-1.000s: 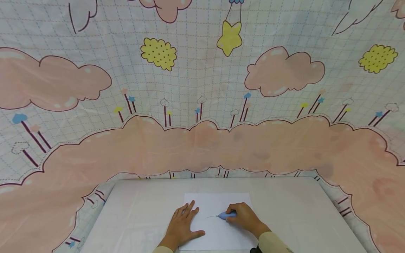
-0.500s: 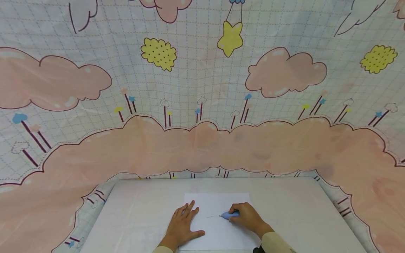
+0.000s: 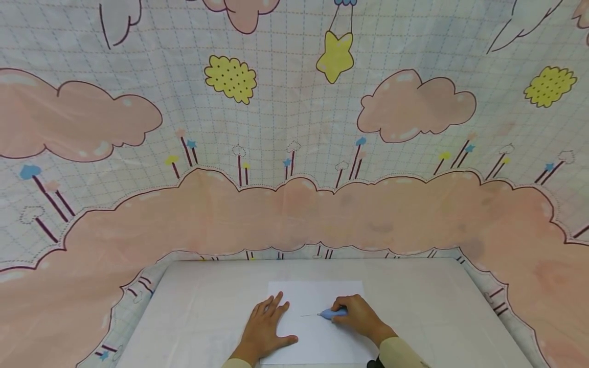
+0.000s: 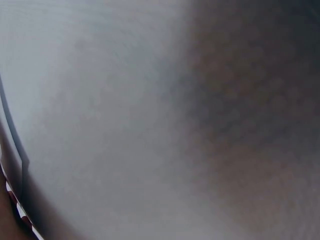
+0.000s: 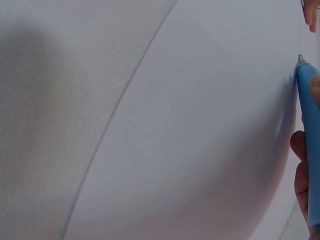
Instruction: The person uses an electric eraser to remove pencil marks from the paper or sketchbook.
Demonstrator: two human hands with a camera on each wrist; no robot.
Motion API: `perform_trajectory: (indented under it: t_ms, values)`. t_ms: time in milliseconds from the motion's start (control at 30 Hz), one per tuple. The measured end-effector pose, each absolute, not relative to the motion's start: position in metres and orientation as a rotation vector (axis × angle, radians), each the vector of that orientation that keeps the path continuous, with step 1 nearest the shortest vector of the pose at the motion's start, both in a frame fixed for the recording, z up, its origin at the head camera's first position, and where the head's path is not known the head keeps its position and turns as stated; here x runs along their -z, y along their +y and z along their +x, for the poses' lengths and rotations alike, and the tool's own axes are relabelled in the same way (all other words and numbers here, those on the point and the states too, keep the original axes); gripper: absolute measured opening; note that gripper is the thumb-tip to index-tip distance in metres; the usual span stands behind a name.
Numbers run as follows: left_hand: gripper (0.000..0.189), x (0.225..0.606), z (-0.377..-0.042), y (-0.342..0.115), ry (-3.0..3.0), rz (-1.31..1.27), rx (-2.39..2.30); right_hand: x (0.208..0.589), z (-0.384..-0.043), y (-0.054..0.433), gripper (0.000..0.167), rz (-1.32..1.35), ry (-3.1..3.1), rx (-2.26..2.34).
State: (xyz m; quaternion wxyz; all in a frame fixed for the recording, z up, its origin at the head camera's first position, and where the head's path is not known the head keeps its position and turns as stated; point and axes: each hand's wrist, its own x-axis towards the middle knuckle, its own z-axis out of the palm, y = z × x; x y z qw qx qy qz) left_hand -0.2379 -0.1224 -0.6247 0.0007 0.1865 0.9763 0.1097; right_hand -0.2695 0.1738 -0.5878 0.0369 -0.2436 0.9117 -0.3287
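Observation:
A white sheet of paper (image 3: pixel 317 347) lies on the table. My left hand (image 3: pixel 263 329) rests on its left side with the fingers spread and the thumb pointing right. My right hand (image 3: pixel 361 318) grips a thick blue pen (image 3: pixel 332 313), its narrow metal tip pointing left at the paper. From that tip a thin dark line (image 3: pixel 308 315) runs left across the sheet. The right wrist view shows the pen's blue barrel (image 5: pixel 311 145) at the right edge, fingertips (image 5: pixel 298 145) curled against it. The left wrist view is mostly blurred pale surface and shadow.
The white table (image 3: pixel 442 306) extends around the paper on both sides. Behind it hangs a cloth backdrop (image 3: pixel 294 214) printed with clouds and stars. A small black object (image 3: pixel 375 363) shows at the right wrist, beside the sleeve (image 3: pixel 398 352).
My right hand and the pen have shifted slightly to the right, and the thin line reaches a little farther right. The left hand has stayed in place.

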Motion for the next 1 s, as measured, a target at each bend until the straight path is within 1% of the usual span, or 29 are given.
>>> perform_trajectory:
  t_ms: [433,1000]
  values:
    - [0.101,0.6260,-0.2416,-0.1227,3.050,0.580,-0.344,0.5885,-0.2700,0.1688,0.015,-0.697,2.830,0.951]
    - [0.100,0.6273,-0.2437,-0.1227,3.081,0.582,-0.346,0.5903,-0.2728,0.1636,0.014,-0.777,2.846,0.989]
